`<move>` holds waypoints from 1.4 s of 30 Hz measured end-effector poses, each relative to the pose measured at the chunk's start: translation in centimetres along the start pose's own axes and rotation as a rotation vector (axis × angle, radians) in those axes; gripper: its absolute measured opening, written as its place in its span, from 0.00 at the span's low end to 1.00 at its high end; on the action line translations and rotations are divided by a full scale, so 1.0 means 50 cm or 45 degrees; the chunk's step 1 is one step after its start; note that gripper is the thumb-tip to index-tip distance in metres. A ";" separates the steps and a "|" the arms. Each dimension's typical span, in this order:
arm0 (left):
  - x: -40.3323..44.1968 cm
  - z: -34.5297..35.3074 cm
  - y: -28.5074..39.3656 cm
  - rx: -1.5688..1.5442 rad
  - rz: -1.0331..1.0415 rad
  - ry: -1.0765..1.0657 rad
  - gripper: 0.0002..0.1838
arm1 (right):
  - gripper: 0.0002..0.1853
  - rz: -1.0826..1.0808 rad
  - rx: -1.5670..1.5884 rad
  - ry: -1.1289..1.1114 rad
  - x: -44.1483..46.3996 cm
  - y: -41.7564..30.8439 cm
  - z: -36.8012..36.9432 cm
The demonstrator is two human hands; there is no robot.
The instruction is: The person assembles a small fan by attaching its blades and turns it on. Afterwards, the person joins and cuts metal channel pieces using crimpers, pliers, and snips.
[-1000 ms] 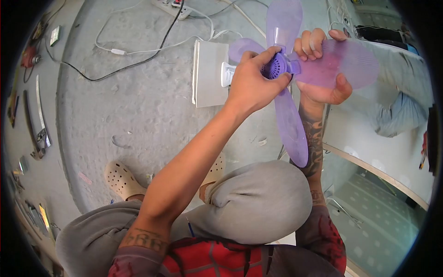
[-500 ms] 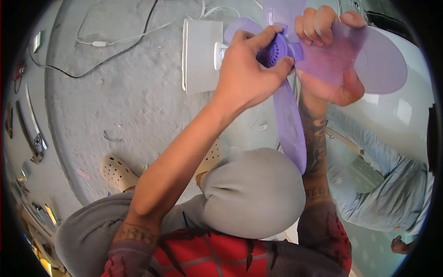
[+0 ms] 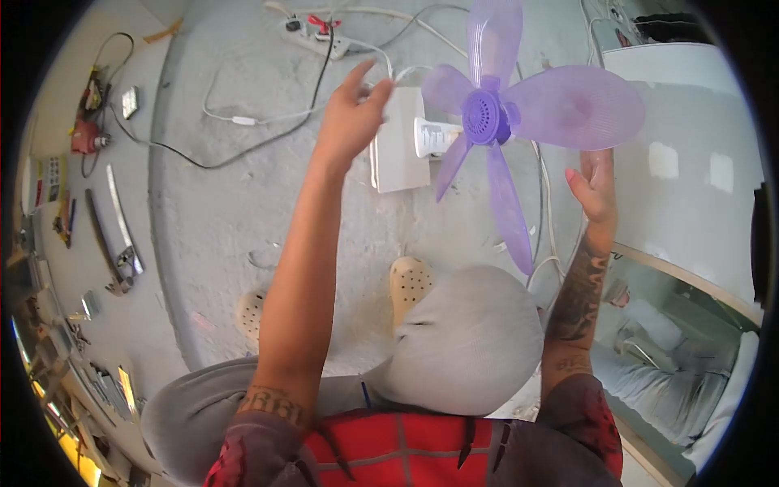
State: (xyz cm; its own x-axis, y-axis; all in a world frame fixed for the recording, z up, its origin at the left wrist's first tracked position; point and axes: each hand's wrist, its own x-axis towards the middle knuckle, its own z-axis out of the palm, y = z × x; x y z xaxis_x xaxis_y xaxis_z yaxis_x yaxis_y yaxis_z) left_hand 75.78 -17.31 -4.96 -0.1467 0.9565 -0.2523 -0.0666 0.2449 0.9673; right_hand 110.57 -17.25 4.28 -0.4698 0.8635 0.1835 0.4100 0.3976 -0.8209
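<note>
A purple fan (image 3: 484,118) with translucent blades and a round slotted hub stands beside a white fitting (image 3: 434,138) with dark marks on it. My left hand (image 3: 353,118) is raised to the left of the fan, apart from it, fingers spread and holding nothing. My right hand (image 3: 596,191) is under the large right-hand blade (image 3: 572,105); its thumb is apart and its fingers stretch up behind the blade, partly hidden. Whether those fingers touch the blade I cannot tell.
Behind the fitting is a pale board (image 3: 398,166). A white power strip (image 3: 312,34) with cables lies at the top. Tools, including a red drill (image 3: 83,138), lie at left. A large white panel (image 3: 690,170) and a mirror-like surface (image 3: 649,349) are at right.
Both hands have let go of the fan: the left moved off its hub to the left, the right slid down from gripping the blade. The view has shifted too.
</note>
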 end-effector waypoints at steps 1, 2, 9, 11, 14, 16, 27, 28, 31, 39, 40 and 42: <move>0.021 -0.029 -0.050 0.203 -0.064 0.013 0.33 | 0.46 -0.025 0.008 0.027 0.008 -0.014 0.003; 0.038 -0.042 -0.113 0.407 -0.129 0.030 0.34 | 0.46 0.155 -0.459 -0.128 0.020 -0.034 0.004; -0.051 0.068 -0.271 0.921 -0.255 -0.010 0.36 | 0.32 0.287 -0.815 -0.272 0.095 0.004 0.085; -0.056 0.077 -0.291 0.856 -0.253 0.101 0.36 | 0.32 0.257 -0.836 -0.236 0.095 0.056 0.095; -0.070 0.081 -0.315 0.824 -0.138 0.242 0.36 | 0.30 0.220 -0.877 -0.240 0.096 0.086 0.084; -0.069 0.073 -0.309 0.735 -0.206 0.197 0.36 | 0.29 0.201 -0.902 -0.265 0.097 0.098 0.078; -0.080 0.087 -0.353 0.727 -0.150 0.231 0.37 | 0.29 0.212 -0.917 -0.270 0.080 0.127 0.057; -0.082 0.087 -0.352 0.710 -0.151 0.235 0.37 | 0.29 0.215 -0.918 -0.270 0.078 0.128 0.056; -0.084 0.086 -0.347 0.679 -0.160 0.233 0.37 | 0.27 0.012 -1.091 -0.255 0.073 0.120 0.058; -0.074 0.066 -0.336 0.706 -0.205 0.191 0.35 | 0.29 0.088 -1.018 -0.309 0.097 0.090 0.065; -0.062 0.054 -0.330 0.809 -0.070 0.304 0.33 | 0.29 0.062 -0.993 -0.308 0.101 0.076 0.074; -0.015 0.002 -0.305 0.957 0.108 0.400 0.28 | 0.31 0.093 -0.985 -0.303 0.096 0.036 0.078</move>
State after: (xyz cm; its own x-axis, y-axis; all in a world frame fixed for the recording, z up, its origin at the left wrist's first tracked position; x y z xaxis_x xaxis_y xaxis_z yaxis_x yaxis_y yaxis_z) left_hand 76.99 -21.73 -19.50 -0.3986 0.9148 -0.0654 0.6202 0.3215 0.7156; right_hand 105.98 -13.59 1.59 -0.5388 0.8411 -0.0478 0.8295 0.5198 -0.2043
